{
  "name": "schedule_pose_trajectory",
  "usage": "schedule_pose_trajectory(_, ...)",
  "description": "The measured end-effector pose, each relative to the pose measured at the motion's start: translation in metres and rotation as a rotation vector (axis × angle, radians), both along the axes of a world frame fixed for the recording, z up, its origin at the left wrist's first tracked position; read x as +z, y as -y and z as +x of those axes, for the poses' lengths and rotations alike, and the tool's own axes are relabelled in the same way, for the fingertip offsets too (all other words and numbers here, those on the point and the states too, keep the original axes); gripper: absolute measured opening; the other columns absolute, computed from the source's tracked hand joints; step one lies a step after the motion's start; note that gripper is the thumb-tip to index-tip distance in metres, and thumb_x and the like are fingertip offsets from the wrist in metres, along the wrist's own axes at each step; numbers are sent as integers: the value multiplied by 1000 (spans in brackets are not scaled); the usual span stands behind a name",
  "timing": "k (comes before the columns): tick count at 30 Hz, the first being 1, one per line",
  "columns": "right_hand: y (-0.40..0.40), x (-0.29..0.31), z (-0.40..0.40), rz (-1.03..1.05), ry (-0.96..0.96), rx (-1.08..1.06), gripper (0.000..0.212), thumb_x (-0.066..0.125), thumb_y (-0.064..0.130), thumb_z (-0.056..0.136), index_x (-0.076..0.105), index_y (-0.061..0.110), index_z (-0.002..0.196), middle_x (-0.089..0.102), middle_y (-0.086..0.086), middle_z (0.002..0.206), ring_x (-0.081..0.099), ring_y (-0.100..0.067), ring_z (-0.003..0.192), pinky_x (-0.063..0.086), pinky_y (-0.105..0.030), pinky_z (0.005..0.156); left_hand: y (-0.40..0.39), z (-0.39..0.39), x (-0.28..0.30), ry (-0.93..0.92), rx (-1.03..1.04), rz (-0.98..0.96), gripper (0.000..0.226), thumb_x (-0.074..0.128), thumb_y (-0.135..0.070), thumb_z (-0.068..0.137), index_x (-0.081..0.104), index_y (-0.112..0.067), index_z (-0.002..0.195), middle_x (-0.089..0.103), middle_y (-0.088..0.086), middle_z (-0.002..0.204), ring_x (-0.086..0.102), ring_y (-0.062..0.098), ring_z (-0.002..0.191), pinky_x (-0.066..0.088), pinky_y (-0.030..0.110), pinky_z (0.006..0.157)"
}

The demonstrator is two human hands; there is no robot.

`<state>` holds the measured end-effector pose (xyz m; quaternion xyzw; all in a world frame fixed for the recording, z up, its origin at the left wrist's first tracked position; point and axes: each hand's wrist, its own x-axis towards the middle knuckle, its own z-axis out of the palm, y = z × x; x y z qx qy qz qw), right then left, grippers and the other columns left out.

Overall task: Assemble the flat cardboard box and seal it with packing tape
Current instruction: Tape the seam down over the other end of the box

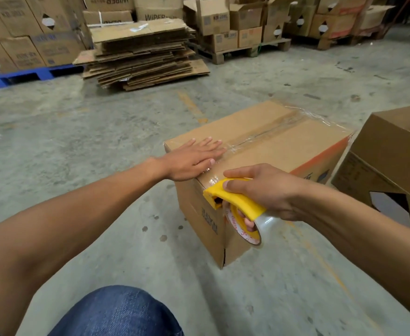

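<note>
A brown cardboard box (284,141) stands on the concrete floor with its top flaps closed. Clear tape (267,133) runs along the top seam from the far edge to the near corner. My left hand (194,158) lies flat with fingers spread on the near end of the top, pressing on the tape. My right hand (262,190) grips a yellow tape dispenser (233,198) with a roll of clear tape (252,229). The dispenser sits at the box's near top edge, over the end face.
An open cardboard box (393,166) stands just right of the taped one. A stack of flattened cardboard (141,52) lies on the floor ahead. Pallets (29,75) loaded with boxes line the back. My knee in blue jeans (121,314) is at the bottom.
</note>
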<state>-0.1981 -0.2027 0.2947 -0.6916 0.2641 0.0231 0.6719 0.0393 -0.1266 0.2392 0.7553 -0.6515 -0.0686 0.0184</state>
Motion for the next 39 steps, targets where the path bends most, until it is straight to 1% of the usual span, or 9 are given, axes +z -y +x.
schedule_pose_trajectory(5,-1,-3,-1,-50,40,4,33,60,13,96,62,20,128,59,-12,55,52,-23,34,47,-27,40,10,-22,-15,41,-19,56,51,11,-47,103,3,-41,153,-6,-12,163,-11,13,150,-6,42,120)
schedule_pose_trajectory(14,-3,-7,-47,82,-14,39,50,56,14,99,42,20,146,55,-20,49,49,-25,31,46,-26,37,11,-23,-16,95,5,40,55,8,-52,97,2,-43,152,-2,-13,163,-4,16,150,0,42,121)
schedule_pose_trajectory(23,6,-18,-62,186,-64,-2,28,60,16,97,60,15,125,55,-14,47,49,-24,33,47,-27,35,12,-24,-18,93,30,17,60,2,-61,92,1,-47,150,-3,-17,161,-5,15,150,1,42,121)
schedule_pose_trajectory(25,14,-34,-60,187,-215,42,17,54,23,100,63,11,92,54,-9,49,57,-23,40,49,-23,40,11,-25,-15,79,42,23,57,3,-59,94,0,-49,150,-5,-19,160,-6,15,150,0,42,121)
schedule_pose_trajectory(27,14,-75,-71,-77,-464,243,20,54,27,98,59,17,80,62,-3,70,67,-23,71,50,-23,52,11,-26,-15,71,40,25,54,5,-57,96,-1,-50,149,-7,-19,160,-8,15,150,0,43,121)
schedule_pose_trajectory(28,8,-98,-80,-194,-572,293,13,57,28,94,63,18,89,67,-3,87,67,-21,83,52,-23,60,11,-26,-16,67,32,24,54,5,-57,96,-1,-50,149,-7,-19,160,-8,15,150,-1,42,121)
schedule_pose_trajectory(31,-7,-148,-86,-216,-694,415,38,61,33,90,68,10,120,66,-8,125,65,-19,100,53,-30,80,11,-28,-15,50,49,27,53,9,-54,99,3,-47,151,-4,-16,161,-6,18,150,0,43,121)
schedule_pose_trajectory(34,-10,-138,-68,-198,-651,437,40,56,26,96,62,6,131,61,-9,134,59,-27,120,50,-34,97,10,-47,-10,7,108,27,53,15,-49,101,10,-38,153,2,-8,163,-2,21,151,0,44,120)
schedule_pose_trajectory(39,8,-145,-39,-295,-587,484,43,60,26,95,60,6,132,59,-7,135,57,-27,122,46,-42,104,6,-108,-19,75,5,-17,68,9,-67,92,-2,-38,153,-6,-7,163,-10,15,150,-8,42,120)
